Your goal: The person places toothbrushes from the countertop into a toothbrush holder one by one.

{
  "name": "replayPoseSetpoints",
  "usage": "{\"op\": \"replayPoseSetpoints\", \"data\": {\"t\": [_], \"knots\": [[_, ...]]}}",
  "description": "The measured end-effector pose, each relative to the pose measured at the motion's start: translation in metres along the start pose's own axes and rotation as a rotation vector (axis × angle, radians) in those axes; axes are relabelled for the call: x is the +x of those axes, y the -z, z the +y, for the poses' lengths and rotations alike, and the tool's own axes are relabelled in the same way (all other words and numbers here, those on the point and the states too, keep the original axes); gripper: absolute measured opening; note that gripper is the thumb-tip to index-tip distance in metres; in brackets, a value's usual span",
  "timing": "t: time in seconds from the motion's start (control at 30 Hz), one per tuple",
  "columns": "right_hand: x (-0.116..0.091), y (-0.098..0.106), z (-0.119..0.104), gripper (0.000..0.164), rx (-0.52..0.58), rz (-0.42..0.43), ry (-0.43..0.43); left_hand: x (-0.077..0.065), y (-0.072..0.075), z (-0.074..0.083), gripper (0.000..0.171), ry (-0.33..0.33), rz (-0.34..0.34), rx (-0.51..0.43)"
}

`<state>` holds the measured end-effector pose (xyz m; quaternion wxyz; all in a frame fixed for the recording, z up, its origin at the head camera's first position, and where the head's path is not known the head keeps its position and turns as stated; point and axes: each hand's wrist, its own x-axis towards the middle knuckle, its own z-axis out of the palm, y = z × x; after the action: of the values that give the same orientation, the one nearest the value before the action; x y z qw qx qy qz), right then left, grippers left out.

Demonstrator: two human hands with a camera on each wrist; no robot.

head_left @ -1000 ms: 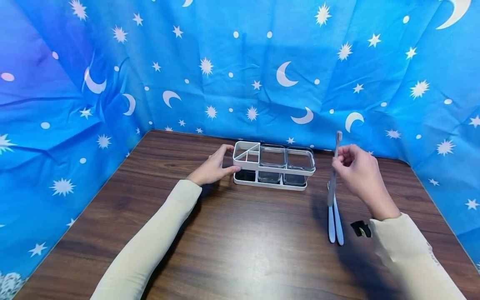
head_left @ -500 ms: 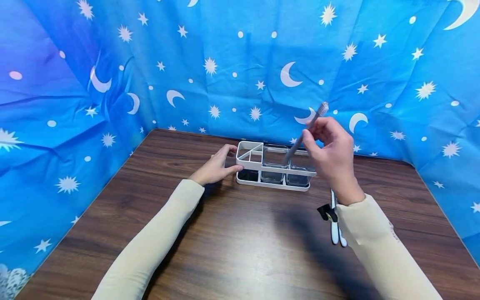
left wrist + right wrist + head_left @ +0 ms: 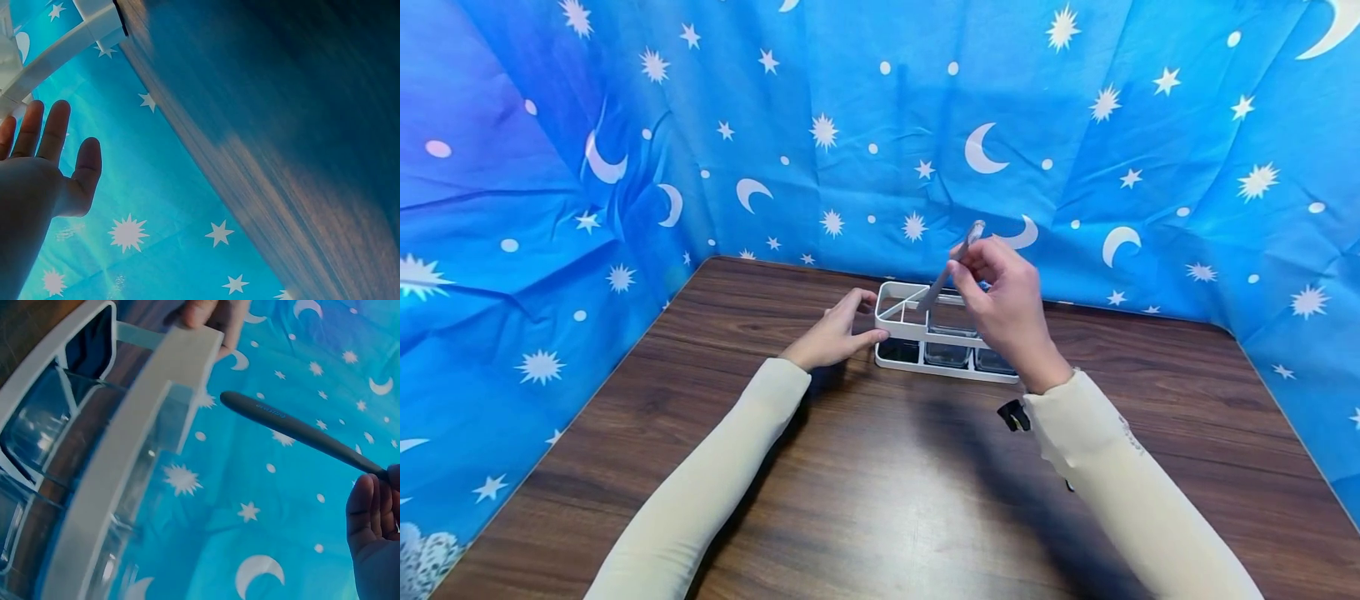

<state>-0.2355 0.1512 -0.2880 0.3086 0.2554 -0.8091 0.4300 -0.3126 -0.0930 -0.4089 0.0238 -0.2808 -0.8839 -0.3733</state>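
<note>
A white two-tier toothbrush holder point(image 3: 898, 329) stands near the back of the table, with clear cups point(image 3: 947, 355) in its middle and right sections. My left hand point(image 3: 831, 335) holds its left end, thumb at the front and fingers behind. In the left wrist view the fingers of that hand point(image 3: 31, 181) look fairly straight against the white frame. My right hand point(image 3: 1011, 300) pinches a grey toothbrush point(image 3: 945, 277) near its head, bristles up. Its handle end tilts down-left over the divided left section; the right wrist view shows the handle point(image 3: 294, 429) apart from the frame point(image 3: 134, 425).
My right sleeve point(image 3: 1108, 454) hides most of the spot where two pale-handled toothbrushes lay. A black piece point(image 3: 1015, 415) hangs at the right cuff. A blue curtain point(image 3: 820, 75) with stars and moons rises behind the brown wooden table point(image 3: 850, 467).
My right hand has carried the grey toothbrush leftward from above the two pale toothbrushes to above the holder, and the brush has tilted. My left hand has stayed at the holder's left end.
</note>
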Motion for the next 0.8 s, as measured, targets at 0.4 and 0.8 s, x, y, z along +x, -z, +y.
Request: {"op": "replayPoseSetpoints", "data": {"t": [0.4,0.8], "knots": [[-0.007,-0.033,0.015,0.014,-0.044,-0.128,-0.107,-0.002,0.002,0.003,0.054,0.002,-0.009,-0.014],[-0.013,-0.047,0.022,0.017,-0.159,-0.304,-0.192,-0.002,0.001,-0.002,0.054,-0.027,-0.001,-0.020]]}}
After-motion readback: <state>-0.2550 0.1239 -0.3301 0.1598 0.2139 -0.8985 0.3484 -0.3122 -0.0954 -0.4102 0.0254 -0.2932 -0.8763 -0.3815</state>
